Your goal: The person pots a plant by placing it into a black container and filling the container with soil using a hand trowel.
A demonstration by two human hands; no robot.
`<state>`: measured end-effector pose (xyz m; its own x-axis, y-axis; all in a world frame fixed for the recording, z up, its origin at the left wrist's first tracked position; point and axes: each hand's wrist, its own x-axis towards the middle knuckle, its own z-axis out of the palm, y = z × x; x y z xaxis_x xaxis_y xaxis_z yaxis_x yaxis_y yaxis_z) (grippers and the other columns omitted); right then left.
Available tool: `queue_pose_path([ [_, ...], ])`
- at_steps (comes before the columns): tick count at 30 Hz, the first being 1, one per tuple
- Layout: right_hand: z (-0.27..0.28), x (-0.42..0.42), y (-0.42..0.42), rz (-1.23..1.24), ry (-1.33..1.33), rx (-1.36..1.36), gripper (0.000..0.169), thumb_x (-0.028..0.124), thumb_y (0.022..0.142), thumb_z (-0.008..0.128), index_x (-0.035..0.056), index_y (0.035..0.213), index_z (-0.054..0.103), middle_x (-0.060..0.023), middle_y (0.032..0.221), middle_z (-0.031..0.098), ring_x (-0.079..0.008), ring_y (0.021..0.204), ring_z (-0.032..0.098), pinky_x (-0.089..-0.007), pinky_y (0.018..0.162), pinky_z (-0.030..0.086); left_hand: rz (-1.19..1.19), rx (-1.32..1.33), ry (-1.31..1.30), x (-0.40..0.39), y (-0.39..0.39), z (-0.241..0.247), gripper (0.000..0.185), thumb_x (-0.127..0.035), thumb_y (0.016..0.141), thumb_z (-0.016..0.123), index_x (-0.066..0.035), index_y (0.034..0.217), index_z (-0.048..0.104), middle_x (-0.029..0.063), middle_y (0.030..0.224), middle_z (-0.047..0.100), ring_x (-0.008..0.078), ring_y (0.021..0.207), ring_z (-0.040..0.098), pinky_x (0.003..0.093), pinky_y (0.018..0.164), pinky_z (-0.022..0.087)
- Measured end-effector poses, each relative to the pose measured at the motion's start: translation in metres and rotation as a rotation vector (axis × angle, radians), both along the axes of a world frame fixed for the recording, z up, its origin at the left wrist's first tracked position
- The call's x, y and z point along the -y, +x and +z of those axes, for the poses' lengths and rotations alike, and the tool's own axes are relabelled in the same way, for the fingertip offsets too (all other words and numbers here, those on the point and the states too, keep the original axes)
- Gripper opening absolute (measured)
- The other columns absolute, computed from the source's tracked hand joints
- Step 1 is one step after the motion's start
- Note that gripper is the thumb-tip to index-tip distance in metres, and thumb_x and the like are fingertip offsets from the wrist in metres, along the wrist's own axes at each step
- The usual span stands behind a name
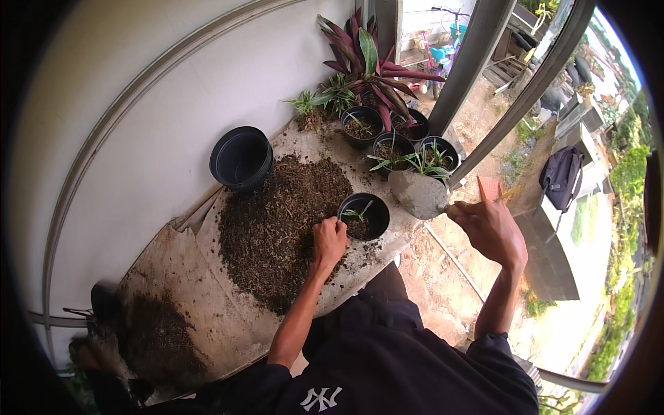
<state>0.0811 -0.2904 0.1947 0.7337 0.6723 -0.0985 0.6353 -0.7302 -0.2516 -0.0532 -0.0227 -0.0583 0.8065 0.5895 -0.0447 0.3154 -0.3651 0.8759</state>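
Beside the soil mound, my left hand point(330, 239) pinches the near-left rim of a black plastic plant pot point(384, 228). Inside that pot, a small green seedling point(358, 211) stands in dark soil well below the rim. My right hand point(490, 228) is raised to the right of the pot and grips a trowel by its handle. The trowel's broad, soil-smeared blade point(418, 193) points left, between the pot and the other potted plants. A loose heap of brown potting mix point(282, 223) spreads across the worktop point(207, 290) to the left of my left hand.
Stacked black pots point(241, 158) stand behind the heap. Potted seedlings point(361, 127) and a purple-leaved plant point(371, 67) crowd the back corner. A second soil patch point(161, 337) lies lower left, near another person's blurred hand point(85, 353). A metal post point(469, 67) rises at right.
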Motion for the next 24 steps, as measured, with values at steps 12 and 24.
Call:
queue_pose_path([
  [12,-0.146,0.059,-0.082,-0.331,0.163,-0.155,0.028,0.015,0.104,0.063,0.0170,0.130,0.073,-0.0207,0.095,0.076,-0.0401,0.078,0.073,-0.0504,0.071,0.057,0.087,0.064,-0.049,-0.005,0.002,-0.007,0.030,-0.010,0.110,0.056,0.008,0.086,0.063,0.0186,0.066,0.072,0.0261,0.062,0.077,0.0378,0.057,0.060],
  [24,-0.227,0.044,-0.134,-0.300,0.211,-0.223,0.039,0.015,0.096,0.074,0.0090,0.135,0.077,-0.0260,0.076,0.071,-0.0425,0.067,0.072,-0.0488,0.065,0.056,0.056,0.047,-0.063,-0.014,0.004,-0.009,0.030,-0.008,0.110,0.056,0.008,0.086,0.063,0.0166,0.067,0.072,0.0239,0.062,0.077,0.0367,0.057,0.062],
])
